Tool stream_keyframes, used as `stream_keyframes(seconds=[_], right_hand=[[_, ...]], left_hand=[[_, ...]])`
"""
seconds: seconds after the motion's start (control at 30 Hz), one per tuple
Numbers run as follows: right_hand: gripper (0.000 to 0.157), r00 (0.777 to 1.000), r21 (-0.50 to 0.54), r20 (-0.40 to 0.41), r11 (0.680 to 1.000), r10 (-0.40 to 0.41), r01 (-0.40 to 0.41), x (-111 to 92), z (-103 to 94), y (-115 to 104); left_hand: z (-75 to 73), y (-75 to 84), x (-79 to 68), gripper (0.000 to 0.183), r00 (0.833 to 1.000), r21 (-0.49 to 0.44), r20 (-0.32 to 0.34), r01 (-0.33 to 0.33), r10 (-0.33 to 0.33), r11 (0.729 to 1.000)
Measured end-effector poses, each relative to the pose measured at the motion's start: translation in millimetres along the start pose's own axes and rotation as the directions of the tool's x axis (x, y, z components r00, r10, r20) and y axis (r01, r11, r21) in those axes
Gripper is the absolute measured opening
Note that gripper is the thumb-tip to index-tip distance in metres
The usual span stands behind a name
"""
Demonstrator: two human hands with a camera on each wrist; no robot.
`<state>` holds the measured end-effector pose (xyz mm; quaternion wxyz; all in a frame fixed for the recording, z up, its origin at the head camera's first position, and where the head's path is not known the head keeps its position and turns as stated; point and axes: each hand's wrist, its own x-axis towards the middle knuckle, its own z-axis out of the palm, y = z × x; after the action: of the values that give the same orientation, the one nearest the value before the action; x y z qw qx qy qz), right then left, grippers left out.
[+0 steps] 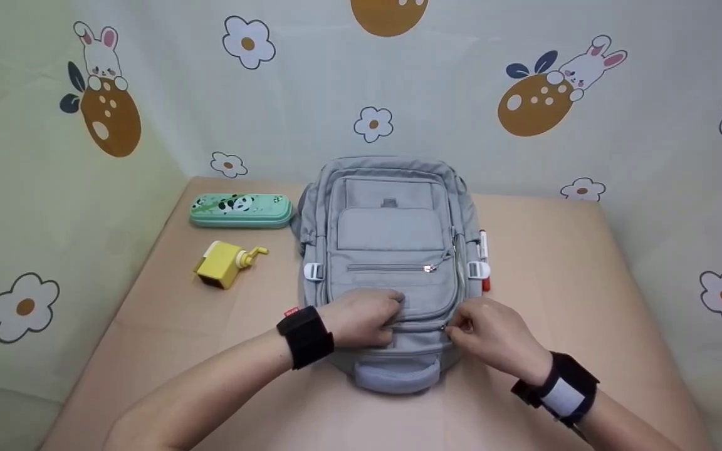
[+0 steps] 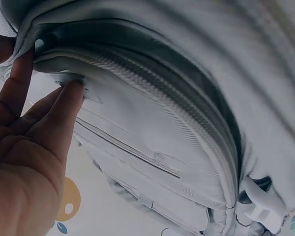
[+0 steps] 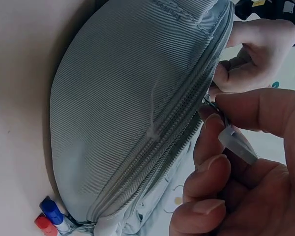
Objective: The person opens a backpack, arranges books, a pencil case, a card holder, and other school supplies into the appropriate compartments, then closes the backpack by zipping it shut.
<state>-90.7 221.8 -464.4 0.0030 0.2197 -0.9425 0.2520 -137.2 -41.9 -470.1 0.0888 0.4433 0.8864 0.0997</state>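
Observation:
A grey backpack (image 1: 386, 228) lies on its back on the table, its padded top handle (image 1: 397, 378) toward the near edge. My left hand (image 1: 364, 316) grips fabric at the front pocket's upper edge; in the left wrist view its fingertips (image 2: 71, 93) press into the cloth beside a gaping, zipped opening (image 2: 152, 78). At the bag's near right side, my right hand (image 1: 496, 335) pinches a zipper pull (image 3: 236, 143) between thumb and index finger. The zipper teeth (image 3: 179, 147) are parted near that slider in the right wrist view.
To the bag's left lie a green panda pencil case (image 1: 242, 213) and a yellow hand-crank pencil sharpener (image 1: 222, 266). A marker (image 1: 484, 245) lies against the right side; blue (image 3: 51, 210) and red caps (image 3: 45, 226) show in the right wrist view. Patterned cloth walls (image 1: 311, 94) surround the table.

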Motion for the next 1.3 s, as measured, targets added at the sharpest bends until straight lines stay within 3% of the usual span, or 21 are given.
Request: stream_keyframes(seconds=[0.37,0.6,0.87,1.1,1.3], right_hand=[[0.012,0.999,0.051,0.028,0.998,0.035,-0.036,1,-5.9,0],[0.012,0.998,0.067,0.038,0.997,0.041,-0.044,-1,-7.1,2],[0.012,0.995,0.056,0.075,0.996,0.065,-0.070,-3,-6.1,3],[0.012,0.995,0.046,0.084,0.997,0.053,-0.057,-3,-1.7,-4],[0.010,0.998,0.021,0.058,1.000,-0.020,0.019,6,8.9,-21]], left_hand=[[4.0,-10.9,-26.2,0.023,1.000,0.058,-0.002,-0.022,0.022,0.998],[5.5,-22.7,-44.7,0.013,0.994,0.096,-0.086,-0.054,0.062,0.994],[4.9,-32.2,-52.9,0.022,0.988,-0.035,-0.155,-0.029,0.023,0.999],[3.5,-33.6,-52.0,0.021,0.993,-0.105,-0.120,-0.002,-0.010,0.995],[2.1,-33.6,-52.1,0.018,0.994,-0.117,-0.104,0.014,-0.026,0.993]])
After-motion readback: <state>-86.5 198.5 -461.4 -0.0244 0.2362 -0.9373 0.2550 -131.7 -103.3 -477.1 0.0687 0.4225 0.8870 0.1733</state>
